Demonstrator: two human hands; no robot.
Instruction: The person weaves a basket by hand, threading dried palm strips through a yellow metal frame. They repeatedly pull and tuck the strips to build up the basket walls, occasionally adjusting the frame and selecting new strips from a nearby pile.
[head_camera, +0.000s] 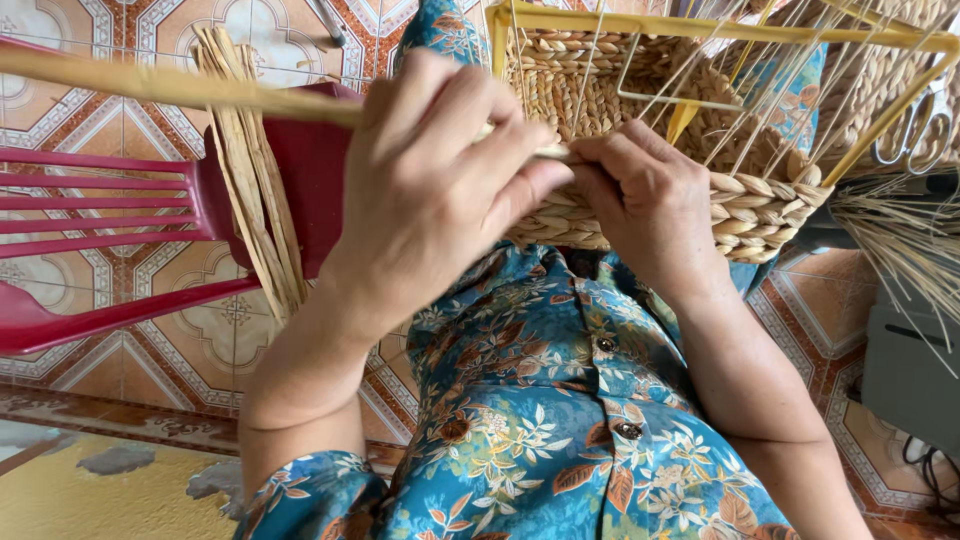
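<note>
A half-woven straw basket (760, 205) rests on my lap, built around a yellow wire frame (700, 28) with thin upright strands. My left hand (430, 190) is closed around a long pale straw strand (150, 88) that runs off to the left edge. My right hand (650, 200) pinches the same strand's end against the basket's braided rim. Both hands nearly touch in front of the basket.
A red plastic chair (130, 200) stands at the left with a bundle of dry straw strips (255, 170) lying on its seat. Loose straw (900, 240) hangs at the right above a grey box (910, 370). Scissors (915, 125) hang behind the basket. Patterned tile floor lies below.
</note>
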